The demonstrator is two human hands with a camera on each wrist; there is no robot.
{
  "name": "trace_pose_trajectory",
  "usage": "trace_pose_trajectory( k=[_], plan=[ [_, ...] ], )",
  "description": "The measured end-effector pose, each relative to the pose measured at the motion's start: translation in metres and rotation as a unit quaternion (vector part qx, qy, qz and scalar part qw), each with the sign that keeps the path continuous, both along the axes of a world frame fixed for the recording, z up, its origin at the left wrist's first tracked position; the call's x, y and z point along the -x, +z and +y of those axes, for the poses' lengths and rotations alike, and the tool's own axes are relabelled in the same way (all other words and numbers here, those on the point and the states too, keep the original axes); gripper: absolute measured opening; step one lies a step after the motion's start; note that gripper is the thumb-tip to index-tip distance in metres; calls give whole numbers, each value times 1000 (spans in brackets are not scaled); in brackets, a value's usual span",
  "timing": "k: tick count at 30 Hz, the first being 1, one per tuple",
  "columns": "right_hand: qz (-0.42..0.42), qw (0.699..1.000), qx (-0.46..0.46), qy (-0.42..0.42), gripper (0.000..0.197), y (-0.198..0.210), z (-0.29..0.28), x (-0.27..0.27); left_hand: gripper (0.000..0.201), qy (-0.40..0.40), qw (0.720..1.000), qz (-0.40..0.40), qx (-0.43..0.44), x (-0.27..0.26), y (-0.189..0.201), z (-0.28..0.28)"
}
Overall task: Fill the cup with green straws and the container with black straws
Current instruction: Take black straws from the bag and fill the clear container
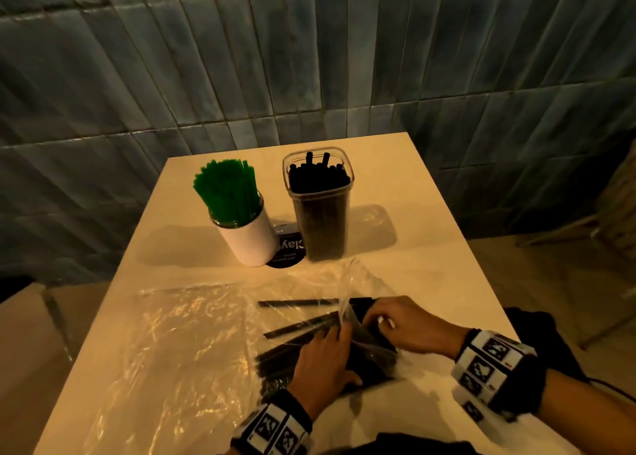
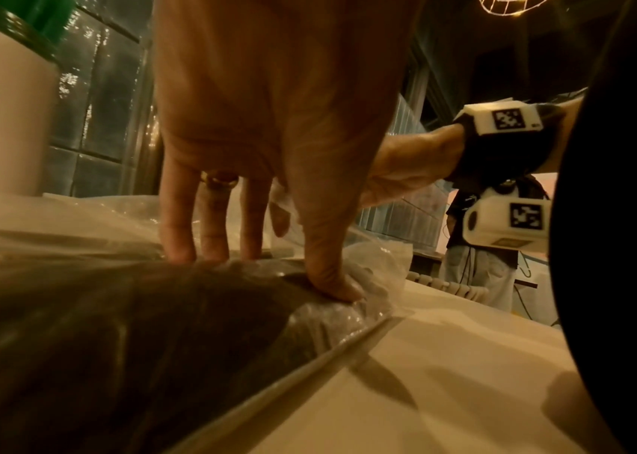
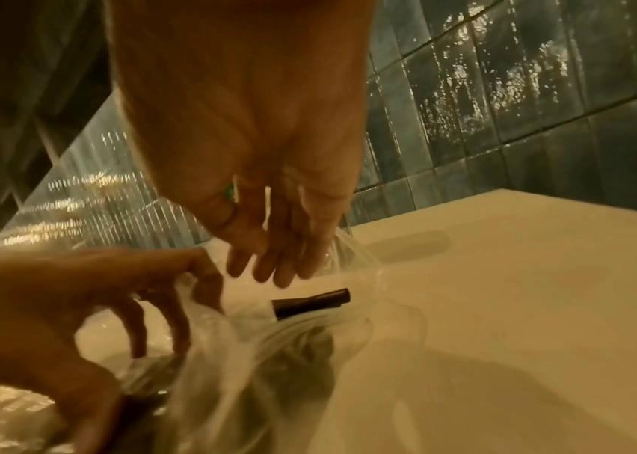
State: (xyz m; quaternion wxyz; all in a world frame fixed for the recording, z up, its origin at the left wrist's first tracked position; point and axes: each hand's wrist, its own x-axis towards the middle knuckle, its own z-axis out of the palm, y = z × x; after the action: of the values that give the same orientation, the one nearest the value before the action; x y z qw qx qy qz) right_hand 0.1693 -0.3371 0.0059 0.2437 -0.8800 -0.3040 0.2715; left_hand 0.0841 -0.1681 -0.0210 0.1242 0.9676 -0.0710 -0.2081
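A white cup (image 1: 253, 238) packed with green straws (image 1: 227, 189) stands at the back of the table, and the clear container (image 1: 321, 220) to its right is full of black straws (image 1: 318, 176). Near the front lies a clear plastic bag (image 1: 309, 317) holding more black straws (image 1: 296, 329). My left hand (image 1: 323, 361) presses on the bag with fairly straight fingers (image 2: 181, 245) and thumb. My right hand (image 1: 399, 324) is at the bag's open mouth, its fingers (image 3: 270, 267) extended and holding nothing that shows. One black straw end (image 3: 313, 302) pokes out below them.
A dark round coaster (image 1: 287, 248) with white lettering lies between cup and container. An empty clear plastic bag (image 1: 179, 334) lies flat on the table's left front. A tiled wall rises behind the table (image 1: 413, 220). A person (image 2: 476, 261) stands beyond the table's right edge.
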Motion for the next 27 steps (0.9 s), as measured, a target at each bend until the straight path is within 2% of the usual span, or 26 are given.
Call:
trace_pose_trajectory(
  k=[3,7,10,16,20,23,27],
  plan=[
    [-45,999,5,27,45,-9,13,-14,90,-10,1000,-5,-6,0,4,-1],
    [-34,993,58,97,26,-17,32,-23,77,-35,999,3,-13,0,13,-4],
    [-41,987,79,135,21,-17,40,-29,74,-36,999,10,-12,1,16,-8],
    [-39,982,113,147,30,-17,48,-35,77,-16,1000,10,2,3,17,-8],
    [-35,977,168,128,32,-22,50,-37,78,-21,1000,9,7,2,17,-7],
    [-52,973,186,124,32,-22,47,-37,82,-21,999,22,10,2,16,-7],
    [-83,969,192,133,44,-19,41,-38,84,-20,1000,17,7,1,16,-7]
  ],
)
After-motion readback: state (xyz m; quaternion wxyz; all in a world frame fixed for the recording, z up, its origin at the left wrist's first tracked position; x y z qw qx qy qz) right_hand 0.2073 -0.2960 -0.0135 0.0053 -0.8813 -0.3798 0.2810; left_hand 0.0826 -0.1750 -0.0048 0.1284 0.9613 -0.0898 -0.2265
